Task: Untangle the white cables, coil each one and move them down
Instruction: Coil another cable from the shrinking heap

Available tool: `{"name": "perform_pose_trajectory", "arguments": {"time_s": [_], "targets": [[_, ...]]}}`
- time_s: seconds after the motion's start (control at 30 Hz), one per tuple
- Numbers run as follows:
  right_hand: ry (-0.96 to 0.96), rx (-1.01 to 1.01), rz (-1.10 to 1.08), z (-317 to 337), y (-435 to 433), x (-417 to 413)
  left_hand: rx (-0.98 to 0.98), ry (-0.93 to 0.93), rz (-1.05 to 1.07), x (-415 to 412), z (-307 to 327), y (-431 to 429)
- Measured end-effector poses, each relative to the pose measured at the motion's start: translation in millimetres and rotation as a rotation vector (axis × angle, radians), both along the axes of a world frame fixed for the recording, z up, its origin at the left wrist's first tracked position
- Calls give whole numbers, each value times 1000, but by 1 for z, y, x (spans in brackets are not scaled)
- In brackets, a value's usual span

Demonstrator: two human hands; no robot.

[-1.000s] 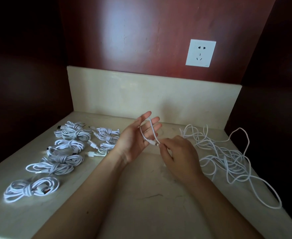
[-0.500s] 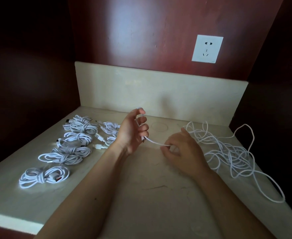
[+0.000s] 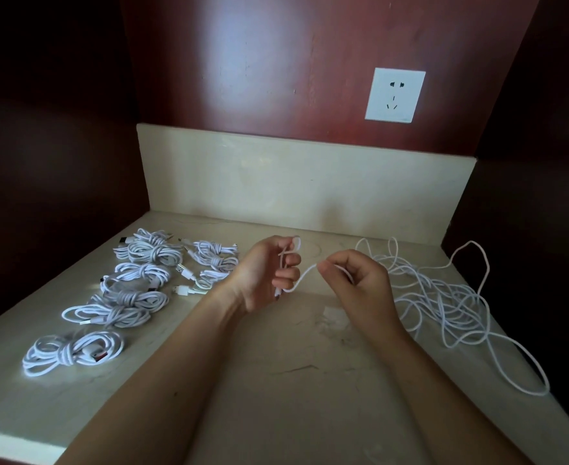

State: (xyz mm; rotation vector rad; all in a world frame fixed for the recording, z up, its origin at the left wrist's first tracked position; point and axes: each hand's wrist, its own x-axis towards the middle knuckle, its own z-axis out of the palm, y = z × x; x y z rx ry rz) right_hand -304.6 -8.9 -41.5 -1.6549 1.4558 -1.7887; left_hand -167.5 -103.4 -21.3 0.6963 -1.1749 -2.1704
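The left hand [image 3: 266, 273] is curling round one end of a white cable [image 3: 301, 278], and the right hand [image 3: 360, 283] is pinching it just beside. On the counter [image 3: 293, 380], the tangled pile [image 3: 444, 297] is lying right, the coiled bundles [image 3: 135, 290] left. The cable is looking light and floppy; pinching near its end seems best.

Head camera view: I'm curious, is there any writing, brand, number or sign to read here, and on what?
None is readable.
The white square wall socket shows only slot holes; a faint mark at its lower right corner is too small to read.
No print shows on the coiled white cable bundles, the tangled white cables or the white cable being coiled.
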Motion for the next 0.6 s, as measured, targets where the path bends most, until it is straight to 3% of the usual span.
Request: {"name": "perform_pose_trajectory", "arguments": {"time_s": [0.3,0.6], "targets": [[139,45,-241,-6,-6,-9,-84,-166,-240,-15,-8,17],[188,18,-130,-8,-7,-16,-70,-224,-399,-14,-4,30]]}}
